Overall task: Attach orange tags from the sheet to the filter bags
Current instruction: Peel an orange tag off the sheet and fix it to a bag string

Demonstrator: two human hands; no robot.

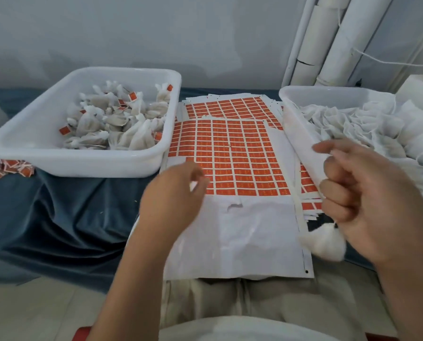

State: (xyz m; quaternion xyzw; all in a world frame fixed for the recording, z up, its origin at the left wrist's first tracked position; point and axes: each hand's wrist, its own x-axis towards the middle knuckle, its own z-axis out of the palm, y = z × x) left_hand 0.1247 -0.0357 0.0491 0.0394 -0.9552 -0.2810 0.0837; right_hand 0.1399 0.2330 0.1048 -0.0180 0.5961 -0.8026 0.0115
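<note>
The top tag sheet (232, 153) lies in front of me, a grid of orange tags with its lower part bare white backing. My left hand (176, 195) hovers over the sheet's lower left corner with its fingers curled. A small white piece (193, 185) is pinched at its fingertips; I cannot tell what it is. My right hand (367, 200) is raised at the sheet's right edge. Its lower fingers grip the neck of a white filter bag (326, 239) that hangs below the palm, while thumb and forefinger point left.
A white tub (87, 163) at the left holds several tagged filter bags (117, 121). A white tub (301, 124) at the right holds untagged bags. More tag sheets (230, 107) are stacked behind. Loose orange scraps (6, 168) lie on the blue cloth. White pipes (328, 40) stand at the back right.
</note>
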